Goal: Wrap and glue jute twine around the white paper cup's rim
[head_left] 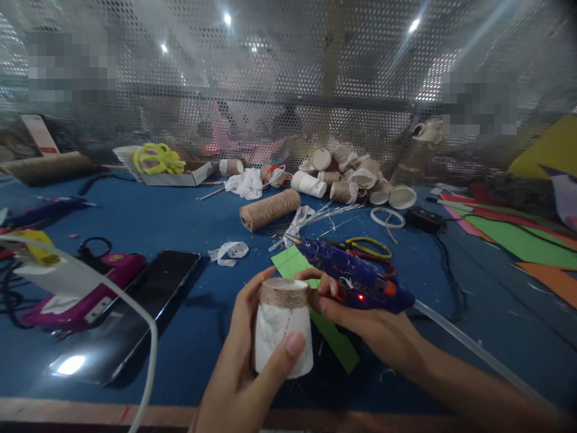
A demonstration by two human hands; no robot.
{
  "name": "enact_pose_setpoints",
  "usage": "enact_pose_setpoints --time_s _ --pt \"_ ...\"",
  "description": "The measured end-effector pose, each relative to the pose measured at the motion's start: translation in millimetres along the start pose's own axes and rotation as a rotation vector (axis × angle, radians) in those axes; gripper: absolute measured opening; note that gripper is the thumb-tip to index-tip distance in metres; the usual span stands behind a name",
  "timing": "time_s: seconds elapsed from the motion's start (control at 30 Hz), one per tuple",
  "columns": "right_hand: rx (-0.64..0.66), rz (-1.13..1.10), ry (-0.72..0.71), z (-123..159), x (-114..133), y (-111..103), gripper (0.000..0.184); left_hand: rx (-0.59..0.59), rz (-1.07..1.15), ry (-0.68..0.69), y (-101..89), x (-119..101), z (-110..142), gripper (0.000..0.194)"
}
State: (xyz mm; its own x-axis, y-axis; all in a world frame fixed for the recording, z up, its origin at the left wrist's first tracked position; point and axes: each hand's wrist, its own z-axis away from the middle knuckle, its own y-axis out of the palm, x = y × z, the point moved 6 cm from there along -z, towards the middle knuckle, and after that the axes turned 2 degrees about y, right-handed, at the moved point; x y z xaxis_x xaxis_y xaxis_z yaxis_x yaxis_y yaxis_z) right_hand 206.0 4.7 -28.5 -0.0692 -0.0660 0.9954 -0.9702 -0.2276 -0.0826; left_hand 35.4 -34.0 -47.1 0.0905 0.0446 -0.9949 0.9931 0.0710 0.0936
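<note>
Blue covered the table (198, 210); we took the cup as clock centre. Left hand (246, 382) wrapped it from 8 o'clock, gripping it, thumb across the front wall. Right hand (349, 316) came in from 3 o'clock, fingers curled, tips at the cup's upper edge; we couldn't tell whether it also held the blue glue gun (351, 270) just beyond.

Cup (274, 328): white, apparently upside down, narrow end up, above the table's near edge. We judged it light, stiffish, easily crushed, not very slippery. Best hold, we figured: a loose wrap round the lower wall, or a light pinch on the twine band (285, 296), where the texture gave grip.

Around it, we noted a cup pile (340, 191) at 1 o'clock, phone (121, 325) at 9, twine roll (273, 209) at 12, green paper strip (336, 343) behind from 12 to 3, scissors (374, 242) at 2. In the way: the gun at 2 o'clock, lit red, nozzle maybe hot; its clear glue stick (451, 331) trailing off toward 4. White cable (153, 337) looped at 9, clear of both hands.
</note>
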Motion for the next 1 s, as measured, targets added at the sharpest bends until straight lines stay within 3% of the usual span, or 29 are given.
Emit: enact_pose_setpoints --time_s 0.23,1.0 --pt "-0.027 0.127 0.001 2 1 -4 0.026 -0.028 -0.032 0.031 1.6 -2 1 0.056" --pt "-0.018 0.037 0.037 2 0 -3 0.021 0.031 0.019 0.008 0.4 7 -4 0.055"
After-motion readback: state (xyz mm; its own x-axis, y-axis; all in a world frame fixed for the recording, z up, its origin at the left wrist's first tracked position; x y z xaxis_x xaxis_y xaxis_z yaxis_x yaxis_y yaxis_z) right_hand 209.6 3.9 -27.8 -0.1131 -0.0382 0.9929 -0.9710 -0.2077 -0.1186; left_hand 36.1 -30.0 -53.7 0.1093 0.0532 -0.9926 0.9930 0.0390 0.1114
